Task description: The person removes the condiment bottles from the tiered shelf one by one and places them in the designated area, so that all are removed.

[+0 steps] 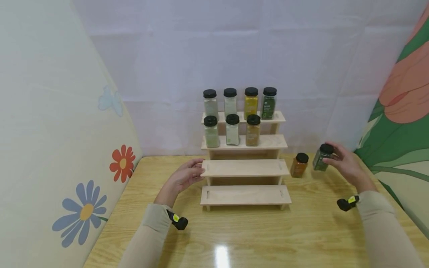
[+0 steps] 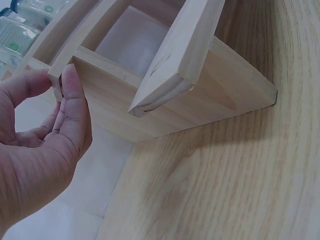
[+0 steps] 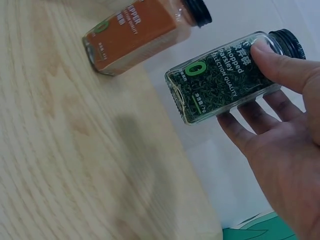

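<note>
My right hand (image 1: 346,167) holds a glass jar of chopped parsley (image 3: 220,77), thumb on one side and fingers on the other, close below its black lid. The jar tilts slightly, and a shadow falls on the table apart from it in the right wrist view. Just left of it a jar of orange-red pepper powder (image 1: 299,166) stands on the table. With thumb and fingers my left hand (image 1: 185,175) pinches the left end of a lower shelf on the wooden tiered rack (image 1: 245,168). That shelf and the lowest one (image 1: 246,195) are bare.
Several black-lidded spice jars stand on the rack's top shelf (image 1: 279,117), among them a yellow one (image 1: 251,105). Three more, including a brown one (image 1: 253,134), occupy the shelf below. Behind the rack hangs a white cloth (image 1: 174,74); painted panels flank the wooden table (image 1: 234,230).
</note>
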A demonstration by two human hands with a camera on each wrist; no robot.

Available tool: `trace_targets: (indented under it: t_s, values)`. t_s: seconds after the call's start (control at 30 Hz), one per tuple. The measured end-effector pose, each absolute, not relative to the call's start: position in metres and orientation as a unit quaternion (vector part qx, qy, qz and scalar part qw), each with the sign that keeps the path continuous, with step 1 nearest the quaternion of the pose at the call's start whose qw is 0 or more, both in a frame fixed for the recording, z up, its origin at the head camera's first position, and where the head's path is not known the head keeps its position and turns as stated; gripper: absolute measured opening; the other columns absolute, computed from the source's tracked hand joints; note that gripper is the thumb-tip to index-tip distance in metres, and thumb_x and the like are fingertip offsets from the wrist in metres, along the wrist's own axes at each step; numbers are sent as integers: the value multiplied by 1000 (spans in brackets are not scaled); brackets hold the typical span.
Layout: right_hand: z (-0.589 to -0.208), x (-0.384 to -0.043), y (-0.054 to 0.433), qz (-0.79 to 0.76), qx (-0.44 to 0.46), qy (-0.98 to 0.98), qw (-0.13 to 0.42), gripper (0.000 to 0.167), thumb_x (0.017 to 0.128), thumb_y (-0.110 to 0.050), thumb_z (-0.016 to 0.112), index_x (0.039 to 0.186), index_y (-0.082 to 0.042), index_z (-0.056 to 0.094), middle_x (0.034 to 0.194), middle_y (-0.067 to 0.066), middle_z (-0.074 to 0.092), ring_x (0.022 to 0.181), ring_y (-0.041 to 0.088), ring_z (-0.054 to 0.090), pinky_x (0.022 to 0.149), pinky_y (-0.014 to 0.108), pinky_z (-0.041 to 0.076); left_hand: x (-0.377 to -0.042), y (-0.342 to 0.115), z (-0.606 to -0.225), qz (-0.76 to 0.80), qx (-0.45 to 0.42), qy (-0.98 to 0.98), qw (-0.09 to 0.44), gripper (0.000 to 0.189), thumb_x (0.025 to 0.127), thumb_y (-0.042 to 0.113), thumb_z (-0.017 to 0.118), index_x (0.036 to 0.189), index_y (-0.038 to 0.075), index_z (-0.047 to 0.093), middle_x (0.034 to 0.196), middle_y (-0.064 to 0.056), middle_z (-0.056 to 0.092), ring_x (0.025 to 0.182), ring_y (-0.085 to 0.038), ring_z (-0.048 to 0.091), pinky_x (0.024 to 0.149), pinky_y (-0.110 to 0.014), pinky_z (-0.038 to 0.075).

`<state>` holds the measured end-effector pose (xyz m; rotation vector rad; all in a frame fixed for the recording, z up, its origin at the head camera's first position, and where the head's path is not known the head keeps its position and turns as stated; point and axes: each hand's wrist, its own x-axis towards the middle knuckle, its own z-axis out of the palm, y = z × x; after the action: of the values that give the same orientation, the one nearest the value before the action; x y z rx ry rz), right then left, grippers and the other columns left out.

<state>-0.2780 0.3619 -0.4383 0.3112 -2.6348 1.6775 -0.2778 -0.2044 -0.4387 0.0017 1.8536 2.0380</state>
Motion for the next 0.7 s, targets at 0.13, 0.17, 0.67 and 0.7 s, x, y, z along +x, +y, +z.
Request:
trace_targets:
  t_s: [0.13, 0.17, 0.67, 0.7]
  values:
    - [-446, -280, 361, 544, 107, -832, 9, 65, 102, -22, 62, 159, -23, 30, 144, -7, 44, 136, 34, 44, 89, 8, 44, -278, -205, -439, 725, -3, 661, 192, 64, 100, -3, 54, 157, -1, 24, 114, -6, 51, 86, -11, 61, 75, -23, 56]
    - [-448, -281, 360, 545, 108, -832, 7, 65, 102, -21, 62, 159, -23, 30, 142, -9, 44, 136, 34, 44, 89, 8, 44, -278, -205, -439, 725, -6, 661, 192, 64, 100, -3, 54, 157, -1, 25, 114, -6, 51, 86, -11, 61, 75, -23, 56]
    - [-459, -286, 350, 543, 84, -836, -23, 73, 101, -23, 64, 160, -7, 24, 158, 34, 23, 142, 55, 28, 85, 8, 42, -278, -205, -440, 730, -4, 656, 193, 64, 100, -3, 55, 156, -1, 26, 114, -5, 52, 86, -11, 61, 75, -23, 57]
    - [-460, -286, 350, 541, 82, -836, -23, 74, 101, -22, 65, 160, -6, 23, 159, 34, 23, 142, 56, 27, 85, 8, 42, -278, -205, -441, 731, -5, 655, 194, 64, 100, -3, 54, 157, -1, 25, 114, -6, 52, 86, -11, 61, 75, -23, 57]
